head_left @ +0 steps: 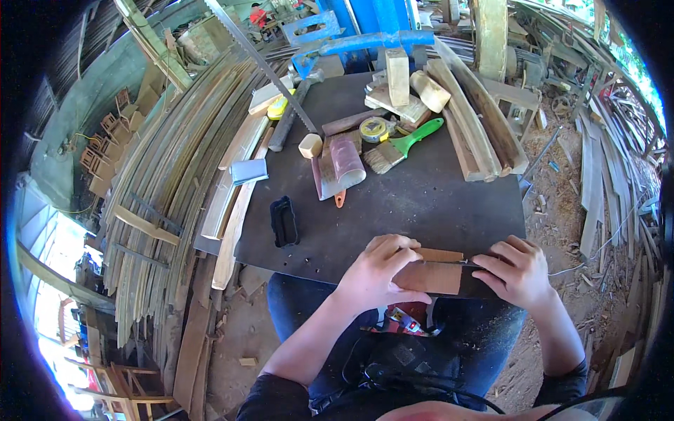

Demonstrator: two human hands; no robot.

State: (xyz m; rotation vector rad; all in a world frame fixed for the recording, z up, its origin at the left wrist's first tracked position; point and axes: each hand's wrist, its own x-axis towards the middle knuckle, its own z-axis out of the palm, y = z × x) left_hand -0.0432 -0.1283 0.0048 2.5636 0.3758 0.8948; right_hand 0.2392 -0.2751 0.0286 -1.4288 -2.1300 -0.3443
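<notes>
At the table's near edge, my left hand (385,272) grips a brown, flat-faced piece (439,278). Its thumb lies along the front and its fingers are over the top. Whether the piece is wood or cardboard I cannot make out. Beside its right end, my right hand (516,272) is closed, with thumb and fingers pinched near a small, thin dark thing too small to name. A black hollow holder (284,222) rests to the left of my hands. Farther off lie a sheet of purple sandpaper (345,160) and a green-handled paintbrush (404,145).
The dark tabletop (421,203) also bears a yellow tape measure (374,129), a small wood block (310,146), a saw blade (263,64) and a folded grey-blue sheet (249,170). Wooden boards (469,119) line its right side. Stacked planks (165,168) stand left; a blue machine (372,24) is behind.
</notes>
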